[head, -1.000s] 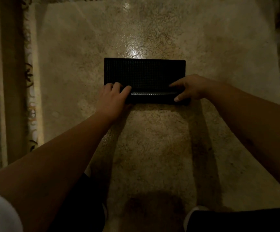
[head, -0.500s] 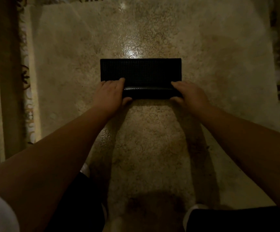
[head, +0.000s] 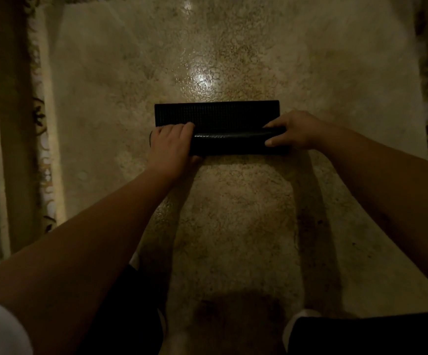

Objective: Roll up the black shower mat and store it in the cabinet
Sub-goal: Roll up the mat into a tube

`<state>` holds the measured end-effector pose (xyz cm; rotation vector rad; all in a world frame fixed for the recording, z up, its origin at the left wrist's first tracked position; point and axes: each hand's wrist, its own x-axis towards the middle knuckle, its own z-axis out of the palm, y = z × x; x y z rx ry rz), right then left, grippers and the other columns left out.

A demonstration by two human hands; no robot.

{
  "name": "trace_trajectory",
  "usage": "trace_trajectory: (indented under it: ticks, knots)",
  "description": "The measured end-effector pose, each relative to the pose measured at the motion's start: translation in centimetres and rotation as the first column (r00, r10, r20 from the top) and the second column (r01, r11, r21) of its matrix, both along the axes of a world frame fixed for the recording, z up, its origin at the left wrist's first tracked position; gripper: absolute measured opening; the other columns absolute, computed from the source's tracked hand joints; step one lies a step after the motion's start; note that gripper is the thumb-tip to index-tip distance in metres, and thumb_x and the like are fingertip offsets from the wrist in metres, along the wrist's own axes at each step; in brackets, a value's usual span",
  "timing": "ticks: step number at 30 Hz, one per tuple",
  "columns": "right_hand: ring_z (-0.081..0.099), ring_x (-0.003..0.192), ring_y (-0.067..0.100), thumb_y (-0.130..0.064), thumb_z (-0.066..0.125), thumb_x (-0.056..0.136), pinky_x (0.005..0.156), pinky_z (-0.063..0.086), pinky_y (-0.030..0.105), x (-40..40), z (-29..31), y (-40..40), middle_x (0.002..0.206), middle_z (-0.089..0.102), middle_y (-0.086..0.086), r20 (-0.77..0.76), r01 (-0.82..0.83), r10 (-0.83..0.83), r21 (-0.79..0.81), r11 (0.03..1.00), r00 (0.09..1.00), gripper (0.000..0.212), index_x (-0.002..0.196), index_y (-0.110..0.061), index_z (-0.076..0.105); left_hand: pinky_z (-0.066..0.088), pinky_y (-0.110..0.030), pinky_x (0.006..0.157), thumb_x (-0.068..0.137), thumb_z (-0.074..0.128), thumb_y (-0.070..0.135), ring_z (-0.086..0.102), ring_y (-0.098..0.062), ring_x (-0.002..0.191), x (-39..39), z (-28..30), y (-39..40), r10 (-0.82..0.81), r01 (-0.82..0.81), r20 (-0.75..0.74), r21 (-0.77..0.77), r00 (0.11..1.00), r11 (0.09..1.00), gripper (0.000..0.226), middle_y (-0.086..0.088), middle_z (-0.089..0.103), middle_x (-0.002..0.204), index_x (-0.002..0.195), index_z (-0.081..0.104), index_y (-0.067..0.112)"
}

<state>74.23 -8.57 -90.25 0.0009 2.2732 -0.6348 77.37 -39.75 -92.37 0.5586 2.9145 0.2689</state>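
Black shower mat (head: 218, 116) on speckled beige floor (head: 233, 226), centre of view, mostly rolled: thick roll along near edge, narrow flat strip left beyond it. Left hand (head: 170, 144) on roll's left end, fingers curled over top, thumb under near side. Right hand (head: 293, 130) at roll's right end, fingers over top, thumb against near face. Hands well apart, one per end, both gripping roll. Bright glare on floor just beyond mat. Patterned curtain (head: 40, 124) down left edge. Dark shorts (head: 361, 334) at bottom of view.
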Motion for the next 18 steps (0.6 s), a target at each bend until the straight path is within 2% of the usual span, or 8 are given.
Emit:
trace_trajectory:
  ticks: [3,5,7,9,12,14,16,18]
  knots:
    - [0.052,0.106,0.02,-0.04,0.078,0.073,0.074,0.039,0.024,-0.2,-0.2,0.2,0.123,0.056,0.006,-0.019,0.049,-0.049,-0.018,0.999,0.999,0.052,0.117,-0.024,0.057,0.037,-0.046,0.093,0.073,0.073,0.051,0.056,-0.034,0.105,-0.7,0.0,-0.4,-0.047,0.047,0.034,0.001,0.998,0.999,0.068,-0.012,0.063,0.114,0.123,0.051,0.012]
    - [0.053,0.102,0.02,-0.04,0.08,0.071,0.07,0.039,0.027,0.1,0.1,0.1,0.115,0.056,0.004,-0.108,0.126,-0.129,-0.033,0.991,0.986,0.045,0.107,-0.026,0.056,0.036,-0.047,0.095,0.074,0.071,0.051,0.055,-0.035,0.107,-0.9,0.1,-0.5,-0.053,0.053,0.045,0.003,0.998,0.999,0.069,-0.013,0.062,0.117,0.126,0.05,0.011]
    - [0.051,0.109,0.025,-0.04,0.076,0.075,0.082,0.042,0.032,1.4,-0.2,-0.3,0.118,0.056,0.007,-0.341,0.141,-0.129,0.01,0.99,0.931,0.045,0.112,-0.02,0.059,0.035,-0.047,0.096,0.077,0.068,0.052,0.054,-0.036,0.108,-1.0,0.0,-0.4,-0.045,0.044,0.053,0.009,0.998,0.999,0.068,-0.013,0.061,0.12,0.127,0.05,0.011]
    - [0.047,0.117,0.033,-0.036,0.071,0.081,0.096,0.039,0.041,3.1,-0.5,-1.4,0.125,0.054,0.014,-0.527,0.032,0.007,0.065,0.997,0.85,0.051,0.122,-0.009,0.057,0.034,-0.047,0.097,0.079,0.065,0.054,0.051,-0.035,0.112,-1.2,-0.1,-0.5,-0.038,0.037,0.059,0.018,0.998,0.999,0.065,-0.012,0.06,0.122,0.127,0.051,0.012]
    - [0.042,0.124,0.036,-0.033,0.076,0.075,0.102,0.036,0.046,4.2,-0.9,-2.5,0.134,0.048,0.019,-0.518,-0.139,0.194,0.144,0.98,0.833,0.07,0.131,-0.004,0.047,0.03,-0.049,0.103,0.08,0.062,0.054,0.041,-0.035,0.126,-1.5,-0.3,-0.5,-0.032,0.03,0.076,0.026,0.997,0.999,0.065,-0.012,0.058,0.129,0.127,0.052,0.012]
    - [0.044,0.122,0.035,-0.022,0.076,0.074,0.098,0.04,0.045,3.6,-0.9,-2.3,0.133,0.05,0.018,-0.513,-0.128,0.205,0.181,0.975,0.834,0.065,0.131,-0.006,0.048,0.027,-0.052,0.105,0.081,0.06,0.056,0.033,-0.037,0.132,-1.3,-0.4,-0.3,-0.006,0.006,0.082,-0.006,0.997,1.0,0.068,-0.014,0.051,0.136,0.131,0.048,0.013]
    - [0.049,0.117,0.035,-0.016,0.074,0.074,0.093,0.042,0.044,2.8,-0.5,-2.2,0.129,0.055,0.017,-0.499,-0.119,0.199,0.187,0.975,0.844,0.06,0.129,-0.007,0.052,0.027,-0.053,0.104,0.078,0.06,0.058,0.032,-0.039,0.129,-0.9,-0.4,-0.1,0.027,-0.024,0.06,-0.045,0.998,0.999,0.072,-0.016,0.045,0.137,0.134,0.043,0.017]
    - [0.052,0.115,0.035,-0.021,0.077,0.074,0.093,0.043,0.043,2.1,0.0,-2.1,0.127,0.057,0.016,-0.458,-0.122,0.197,0.188,0.975,0.867,0.061,0.129,-0.009,0.053,0.031,-0.053,0.099,0.07,0.068,0.058,0.037,-0.04,0.119,-1.0,-0.3,-0.1,0.017,-0.012,0.055,-0.078,0.998,0.997,0.082,-0.017,0.043,0.131,0.135,0.039,0.019]
